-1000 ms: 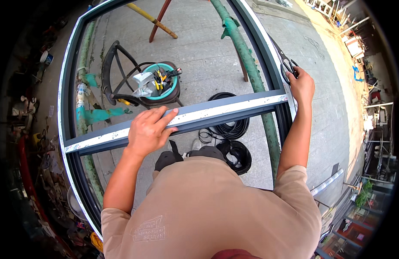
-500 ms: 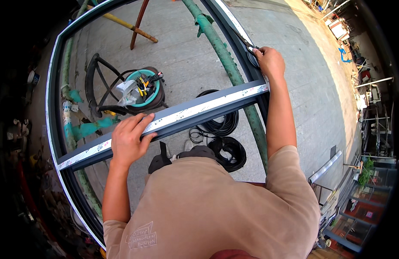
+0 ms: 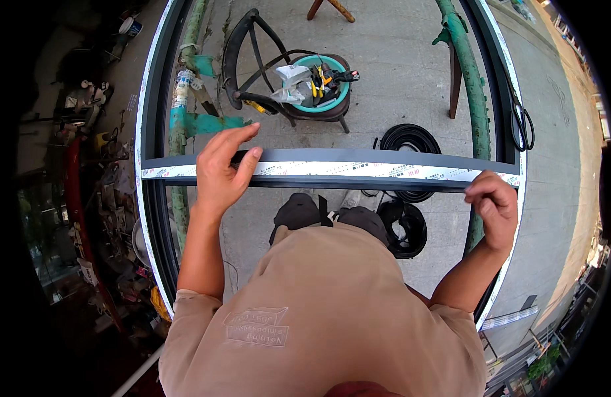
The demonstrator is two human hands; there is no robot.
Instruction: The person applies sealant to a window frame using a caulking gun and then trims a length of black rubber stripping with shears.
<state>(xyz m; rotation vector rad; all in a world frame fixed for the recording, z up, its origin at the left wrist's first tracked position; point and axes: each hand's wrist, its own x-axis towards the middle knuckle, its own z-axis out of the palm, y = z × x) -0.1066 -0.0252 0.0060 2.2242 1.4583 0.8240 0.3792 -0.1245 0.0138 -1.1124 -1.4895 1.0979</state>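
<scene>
A dark grey window frame with white printed protective film lies before me, its crossbar [image 3: 358, 169] running left to right. My left hand [image 3: 222, 169] is over the crossbar's left part, thumb and fingers apart, holding nothing. At the crossbar's right end is my right hand [image 3: 496, 208], its fingers curled in and the thumb close to them. Whether anything is pinched there I cannot make out. Black-handled scissors [image 3: 523, 127] lie on the frame's right side member, just beyond that hand.
Green pipes [image 3: 474, 92] run under the frame at both sides. Beyond the crossbar, a teal basin [image 3: 345, 92] of tools and plastic bags sits on a dark chair [image 3: 236, 59]. Coiled black strip [image 3: 421, 139] and another black roll [image 3: 411, 235] lie on the concrete floor.
My right hand has let go of the scissors and come back to the crossbar's right end. My left hand has lifted its fingers from the bar. The view has turned and shifted.
</scene>
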